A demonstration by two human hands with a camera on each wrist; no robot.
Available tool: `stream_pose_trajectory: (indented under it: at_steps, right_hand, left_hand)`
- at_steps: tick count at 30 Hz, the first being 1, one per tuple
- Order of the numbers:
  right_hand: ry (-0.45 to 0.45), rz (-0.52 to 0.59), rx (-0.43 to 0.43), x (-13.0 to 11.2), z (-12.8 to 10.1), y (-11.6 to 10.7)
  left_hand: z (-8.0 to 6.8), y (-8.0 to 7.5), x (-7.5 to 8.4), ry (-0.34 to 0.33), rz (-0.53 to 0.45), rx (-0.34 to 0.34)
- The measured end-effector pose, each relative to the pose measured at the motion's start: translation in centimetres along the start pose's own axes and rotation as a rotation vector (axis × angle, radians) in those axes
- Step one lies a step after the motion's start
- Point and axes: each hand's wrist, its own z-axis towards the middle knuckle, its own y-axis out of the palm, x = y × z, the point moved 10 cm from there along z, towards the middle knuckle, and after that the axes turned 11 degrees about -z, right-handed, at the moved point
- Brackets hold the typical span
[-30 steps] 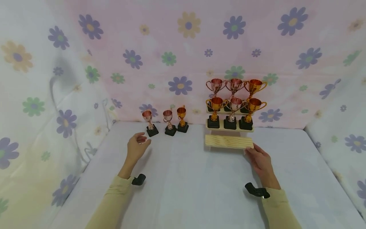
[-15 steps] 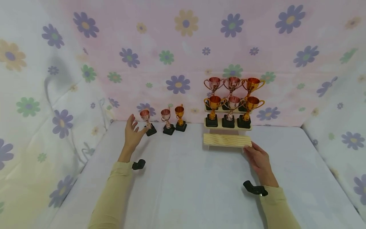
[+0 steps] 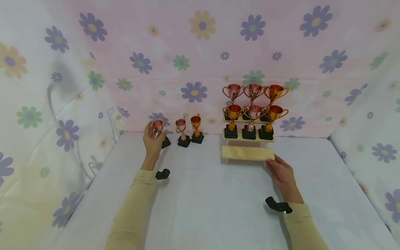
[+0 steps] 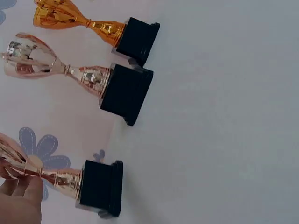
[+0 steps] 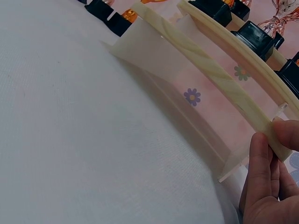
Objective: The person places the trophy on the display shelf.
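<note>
The small rose-copper trophy cup on a black square base stands near the counter's back edge, left of middle, first in a row of three. The left hand has its fingers curled around the cup's bowl and stem. Just beside it stand a second rose-copper trophy and a gold trophy.

Toward the back right, the right hand pinches the end of the lowest pale wooden step of a tiered stand carrying six trophies.

The counter wears a white cloth; flowered pink-and-white fabric walls the back and both sides.
</note>
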Motion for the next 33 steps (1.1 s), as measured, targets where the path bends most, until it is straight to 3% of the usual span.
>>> stream_pose_trajectory:
  at_steps: [7,14,22,28,33]
  right_hand:
    - [0.004,0.015,-0.004,-0.1,0.1,0.4]
    - [0.003,0.000,0.004,-0.1,-0.1,0.6]
    - [-0.007,-0.013,0.001,-0.1,-0.2,0.4]
    - [-0.019,-0.048,0.013,-0.1,-0.2,0.0]
    - [-0.016,-0.047,0.016,0.0,-0.2,-0.1]
  left_hand:
    - [0.7,0.0,-0.1,0.073,0.014,0.123]
    - [0.3,-0.9,0.5,0.149,0.013,0.220]
    - [-2.5,-0.6,3.5,0.179,0.017,0.233]
    - [-3.9,-1.4,3.4,0.207,0.003,0.227]
    - [-5.6,-1.5,3.5,0.145,-0.017,0.222]
